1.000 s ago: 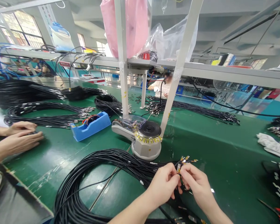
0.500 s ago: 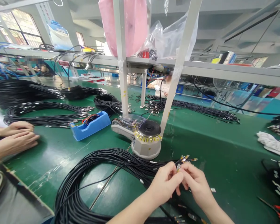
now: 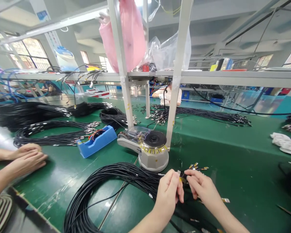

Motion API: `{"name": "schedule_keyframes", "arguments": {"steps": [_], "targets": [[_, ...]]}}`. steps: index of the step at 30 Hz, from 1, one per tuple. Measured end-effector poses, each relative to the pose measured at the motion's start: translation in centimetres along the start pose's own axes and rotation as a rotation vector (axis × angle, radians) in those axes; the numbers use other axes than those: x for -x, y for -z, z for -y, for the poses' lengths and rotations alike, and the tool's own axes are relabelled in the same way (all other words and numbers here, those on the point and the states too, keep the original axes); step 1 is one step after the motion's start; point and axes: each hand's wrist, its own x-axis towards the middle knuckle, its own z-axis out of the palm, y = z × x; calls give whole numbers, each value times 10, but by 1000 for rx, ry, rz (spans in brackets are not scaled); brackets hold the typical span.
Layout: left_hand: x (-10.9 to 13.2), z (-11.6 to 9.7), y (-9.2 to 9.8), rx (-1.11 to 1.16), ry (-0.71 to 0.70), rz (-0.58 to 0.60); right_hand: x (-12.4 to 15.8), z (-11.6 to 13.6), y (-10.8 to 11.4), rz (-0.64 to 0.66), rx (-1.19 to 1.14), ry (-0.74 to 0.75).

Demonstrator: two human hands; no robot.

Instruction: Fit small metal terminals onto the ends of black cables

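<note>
My left hand (image 3: 168,187) is closed in a pinch on the end of a black cable, whose silvery connector (image 3: 178,173) pokes out above the thumb. A bit of yellow shows beside these fingertips. Just to the right, my right hand (image 3: 203,187) has thumb and forefinger brought together; whatever lies between them is too small to make out. A small gap separates the two hands. Under and behind them runs a coiled bundle of black cables (image 3: 80,197), with several yellow-wrapped ends (image 3: 196,166) fanned out beyond my right fingers.
A round tape dispenser (image 3: 154,155) stands behind the bundle, beside a blue tape holder (image 3: 97,140). Another person's hands (image 3: 29,158) rest at the left. White shelf posts (image 3: 176,81) rise from the green table (image 3: 232,152). White gloves (image 3: 285,144) and more cables lie right.
My hands have drawn slightly apart; the right fingers have come away from the connector, which stays in my left hand. The camera view has tilted up and shifted.
</note>
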Motion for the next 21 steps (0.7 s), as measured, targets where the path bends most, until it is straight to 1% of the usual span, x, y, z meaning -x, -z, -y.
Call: {"name": "schedule_keyframes", "arguments": {"steps": [2,4,6,8,10,16,21], "targets": [[0,0,0,65,35,25,0,0,4,4,-82,-1],[0,2,-2,140,94,67,3,6,4,39,-195,49],[-1,3,-4,188,124,109,8,13,3,95,-276,99],[-1,4,-5,202,119,132,11,19,1,150,-295,111],[-1,5,-5,211,105,146,12,20,0,173,-272,106],[1,4,-5,264,86,125,6,13,2,58,-228,93],[2,2,-6,233,81,71,6,11,-3,50,-307,71]]}}
